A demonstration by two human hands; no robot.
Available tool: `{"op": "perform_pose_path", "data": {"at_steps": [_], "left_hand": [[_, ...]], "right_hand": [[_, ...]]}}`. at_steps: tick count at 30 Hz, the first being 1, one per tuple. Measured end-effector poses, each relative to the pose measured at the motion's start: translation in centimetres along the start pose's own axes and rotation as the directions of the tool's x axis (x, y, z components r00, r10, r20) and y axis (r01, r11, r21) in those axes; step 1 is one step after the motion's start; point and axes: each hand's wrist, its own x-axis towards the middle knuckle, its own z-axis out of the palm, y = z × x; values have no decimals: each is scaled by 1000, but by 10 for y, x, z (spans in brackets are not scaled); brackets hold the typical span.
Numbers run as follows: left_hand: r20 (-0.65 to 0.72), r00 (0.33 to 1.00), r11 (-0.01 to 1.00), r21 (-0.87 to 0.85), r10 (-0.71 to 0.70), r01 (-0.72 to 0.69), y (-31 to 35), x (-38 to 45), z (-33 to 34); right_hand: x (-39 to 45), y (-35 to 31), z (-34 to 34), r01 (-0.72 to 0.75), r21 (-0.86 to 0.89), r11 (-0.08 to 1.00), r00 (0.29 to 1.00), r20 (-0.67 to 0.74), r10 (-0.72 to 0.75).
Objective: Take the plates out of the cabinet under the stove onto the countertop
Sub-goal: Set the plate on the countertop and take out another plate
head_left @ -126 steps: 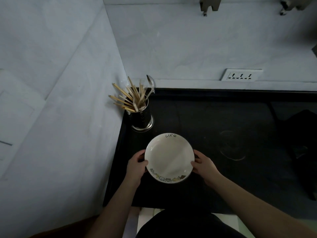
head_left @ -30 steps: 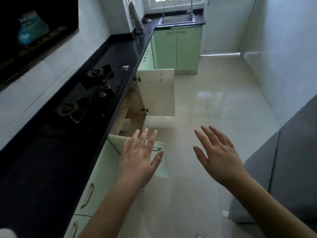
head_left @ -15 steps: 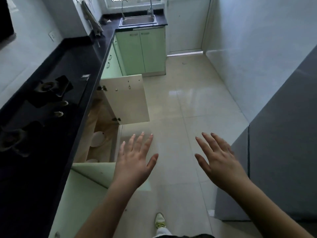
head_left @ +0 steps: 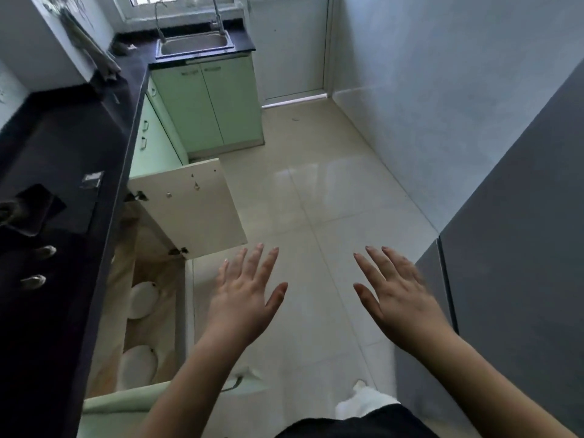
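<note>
Two white plates lie on the floor of the open cabinet under the stove: a farther plate [head_left: 143,299] and a nearer plate [head_left: 138,366]. My left hand [head_left: 248,295] hovers over the floor to the right of the cabinet opening, fingers spread, holding nothing. My right hand [head_left: 395,295] is level with it farther right, also spread and empty. The black countertop [head_left: 79,147] runs along the left, with the stove [head_left: 28,210] set into it.
One cabinet door [head_left: 189,203] stands swung out over the floor; a second green door [head_left: 126,403] juts out under my left forearm. A grey appliance [head_left: 521,248] lines the right side. A sink [head_left: 194,45] sits at the far end. Tiled floor lies between.
After setting a plate on the countertop, I turned toward the cabinet. In the last second the view has moved closer, showing two plates inside. Both hands stay spread and empty.
</note>
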Motion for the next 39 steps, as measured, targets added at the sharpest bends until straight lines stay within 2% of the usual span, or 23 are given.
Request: {"op": "perform_pose_path", "data": {"at_steps": [9,18,24,30,34,39], "left_hand": [[85,996,998,47,-41,38,13,108,21],[46,953,953,61,-299,296,17,185,4],[-12,883,883,15,-469,469,-20,184,-6],[-60,777,779,-64,-627,624,-93,155,-19],[-83,743,747,-111,-665,656,-142,133,-34],[-111,660,668,-155,-743,727,-184,122,-35]], "right_hand": [[121,52,8,94,96,991,995,20,-97],[243,83,-4,272,68,960,961,28,-274],[309,52,-2,392,97,915,915,67,-398],[371,-25,0,586,89,806,800,93,-592],[404,-86,-2,704,59,708,702,101,-705],[435,-161,-11,813,37,581,573,122,-810]]}}
